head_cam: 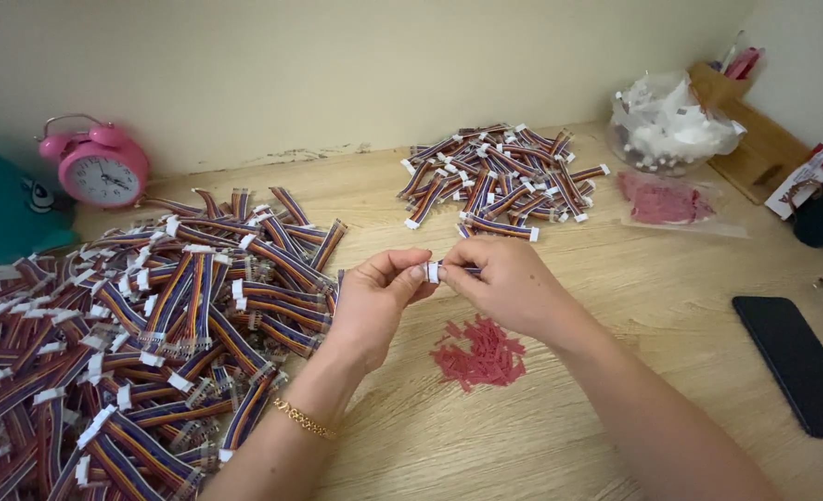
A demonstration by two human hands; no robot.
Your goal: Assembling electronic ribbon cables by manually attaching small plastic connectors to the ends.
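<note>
2 hands meet at mid-frame above the wooden worktop (597,436). Left hand (374,301), wrist ringed by a gold bracelet (302,419), pinches the white connector (432,272) of a short ribbon cable (458,270) between thumb and forefinger. Right hand (509,288) pinches the same cable just beside it, fingertips close to the left hand's; most of the cable is hidden behind the fingers. Directly below the hands lies a small heap of red plastic bits (481,355). Large pile of multicoloured ribbon cables (142,334) covers the left of the worktop; a smaller pile (500,178) sits farther back. Pink alarm clock (98,165) stands by the wall, left. Black phone (797,362) lies flat at right. Clear bag of red pieces (664,198) rests near a bag of white parts (669,125).
</note>
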